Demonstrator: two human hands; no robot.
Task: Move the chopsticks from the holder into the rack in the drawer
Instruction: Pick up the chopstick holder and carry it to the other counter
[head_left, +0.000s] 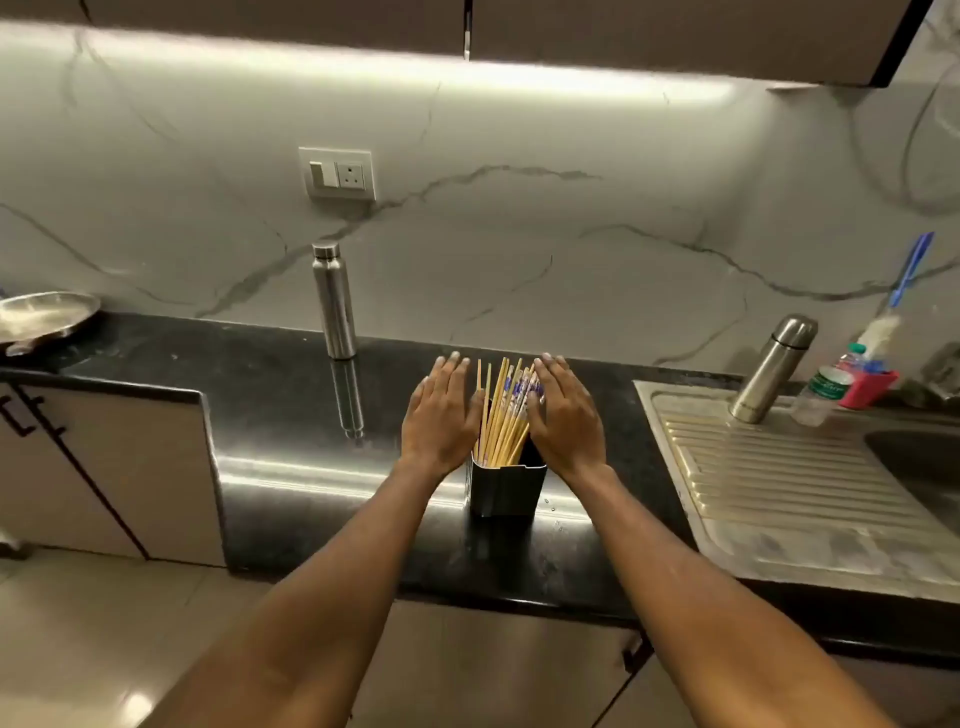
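A dark metal holder stands on the black countertop, near its front edge. Several yellow wooden chopsticks with blue-and-white patterned tops stick up out of it, leaning a little to the right. My left hand is flat and open on the left side of the bundle, fingers stretched out. My right hand is open on the right side, its thumb edge against the chopstick tops. Neither hand grips anything. No drawer or rack is in view.
A tall steel bottle stands at the back by the marble wall. Right of the holder lies a steel sink drainboard with a steel flask, a plastic bottle and a red cup. A steel plate sits far left.
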